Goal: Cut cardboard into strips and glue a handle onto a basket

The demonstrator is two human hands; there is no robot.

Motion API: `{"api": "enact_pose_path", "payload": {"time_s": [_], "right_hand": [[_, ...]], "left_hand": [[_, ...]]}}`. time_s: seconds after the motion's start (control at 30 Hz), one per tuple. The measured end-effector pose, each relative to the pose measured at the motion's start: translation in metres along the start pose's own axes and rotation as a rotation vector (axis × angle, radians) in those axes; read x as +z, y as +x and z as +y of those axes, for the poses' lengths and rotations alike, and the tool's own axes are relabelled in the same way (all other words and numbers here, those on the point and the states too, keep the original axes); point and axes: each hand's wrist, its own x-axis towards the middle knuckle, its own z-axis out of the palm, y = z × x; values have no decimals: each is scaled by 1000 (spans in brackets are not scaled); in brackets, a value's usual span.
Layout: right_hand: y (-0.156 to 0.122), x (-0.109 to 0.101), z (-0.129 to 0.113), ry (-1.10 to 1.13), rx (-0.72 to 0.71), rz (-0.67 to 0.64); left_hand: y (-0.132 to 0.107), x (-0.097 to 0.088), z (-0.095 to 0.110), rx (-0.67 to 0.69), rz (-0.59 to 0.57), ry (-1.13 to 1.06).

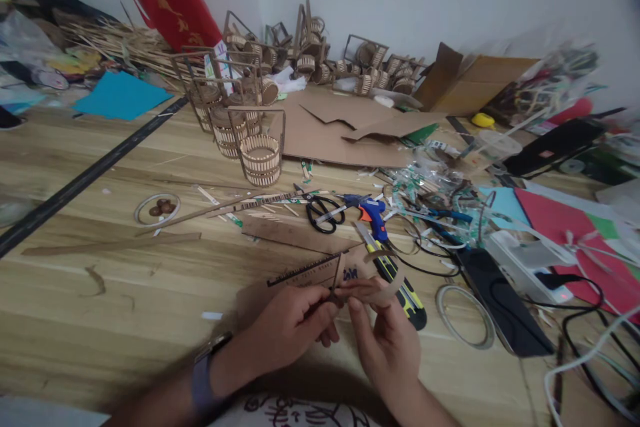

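Observation:
My left hand (293, 330) is closed in a pinch on a thin dark stick (336, 278) that stands upright between the fingertips. My right hand (387, 340) is closed on a curved, pale wooden strip (387, 280) that loops up and round to the right. The two hands meet fingertip to fingertip low in the middle of the picture. A watch is on my left wrist. Just behind the hands lie a brown cardboard piece with a dark ruler-like strip (305, 273) and a yellow-and-black utility knife (400, 280).
Black scissors (323, 212) and a blue glue gun (373, 212) lie beyond the hands. Several small woven wooden baskets (260, 159) stand further back by cardboard sheets (345, 130). A phone (500, 307), cables, coloured paper (565, 227) and plastic scraps are at right; a tape ring (465, 323) is nearby.

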Motion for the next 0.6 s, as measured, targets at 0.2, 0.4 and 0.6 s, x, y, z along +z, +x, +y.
{"api": "enact_pose_path", "payload": {"time_s": [0.2, 0.4, 0.6], "right_hand": [[9, -2, -4, -105, -189, -46], [15, -3, -3, -220, -273, -57], [10, -5, -3, -242, -204, -25]], "left_hand": [[2, -2, -3, 5, 34, -27], [3, -3, 2, -31, 62, -5], [1, -2, 1, -2, 14, 33]]}}
